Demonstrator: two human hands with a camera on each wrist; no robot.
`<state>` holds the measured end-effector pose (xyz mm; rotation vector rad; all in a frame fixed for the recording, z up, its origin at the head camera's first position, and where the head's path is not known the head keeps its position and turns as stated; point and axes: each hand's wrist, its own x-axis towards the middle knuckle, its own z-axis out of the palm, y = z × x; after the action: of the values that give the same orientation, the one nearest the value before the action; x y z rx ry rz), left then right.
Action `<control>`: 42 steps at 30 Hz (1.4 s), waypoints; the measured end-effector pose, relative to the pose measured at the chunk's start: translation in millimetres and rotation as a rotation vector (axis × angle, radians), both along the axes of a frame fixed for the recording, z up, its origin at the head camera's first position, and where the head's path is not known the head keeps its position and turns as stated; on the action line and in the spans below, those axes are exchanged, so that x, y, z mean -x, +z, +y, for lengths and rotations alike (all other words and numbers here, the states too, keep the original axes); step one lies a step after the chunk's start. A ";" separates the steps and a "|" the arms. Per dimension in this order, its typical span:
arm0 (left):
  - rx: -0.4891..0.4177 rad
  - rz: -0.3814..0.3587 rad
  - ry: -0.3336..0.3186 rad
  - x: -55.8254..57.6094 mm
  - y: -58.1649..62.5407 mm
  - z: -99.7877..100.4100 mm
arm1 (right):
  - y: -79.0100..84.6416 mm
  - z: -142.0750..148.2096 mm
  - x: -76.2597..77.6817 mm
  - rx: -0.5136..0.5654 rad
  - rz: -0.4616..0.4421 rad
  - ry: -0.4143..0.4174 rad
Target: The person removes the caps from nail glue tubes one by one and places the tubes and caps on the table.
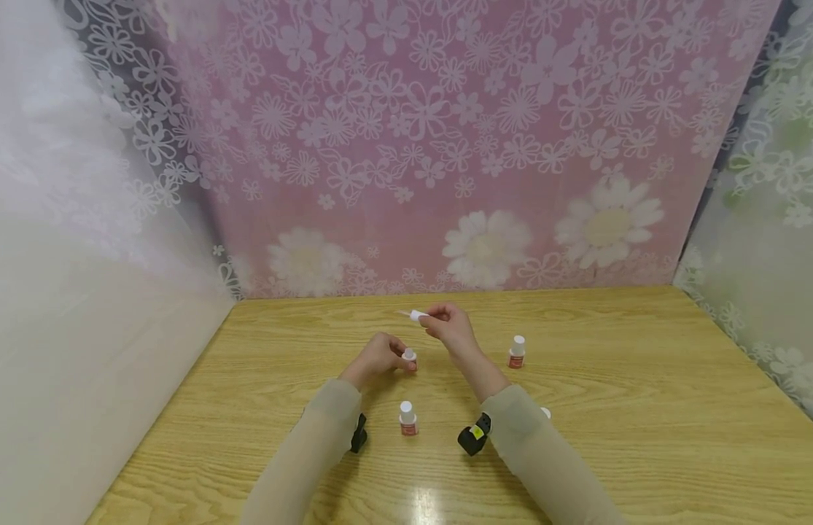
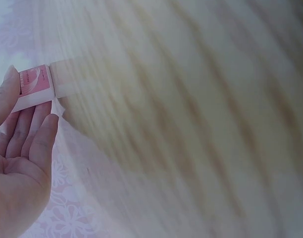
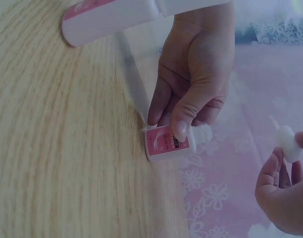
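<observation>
My left hand grips a small white glue bottle with a pink label, upright on the wooden table. Its cap is off, and the bare threaded neck shows in the right wrist view. Thumb and fingers lie on either side of the bottle in the left wrist view. Held up behind and to the right of it, my right hand pinches the white cap. A thin applicator sticks out of that cap, pointing left in the head view, away from the bottle.
One capped glue bottle stands between the forearms, and another to the right of my right hand. A white cap top peeks out from behind the right sleeve. Flowered curtains border the table's back and sides.
</observation>
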<state>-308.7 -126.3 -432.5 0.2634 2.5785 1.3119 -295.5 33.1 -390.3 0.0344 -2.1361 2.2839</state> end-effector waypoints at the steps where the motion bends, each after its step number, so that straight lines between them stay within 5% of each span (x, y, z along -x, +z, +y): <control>1: 0.000 -0.002 0.002 0.3 0.0 -0.1 | -0.1 -0.3 0.2 0.002 -0.001 0.005; 14: 0.012 0.001 0.001 1.6 -2.0 -1.3 | -4.8 -0.1 -2.2 -0.076 0.009 0.058; 42: 0.012 0.030 -0.038 2.4 -2.7 -1.7 | -4.6 -1.7 -1.1 0.005 -0.025 0.050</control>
<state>-311.1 -128.0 -435.2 0.3303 2.5921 1.2891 -294.4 31.4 -394.8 0.0601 -2.1662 2.3286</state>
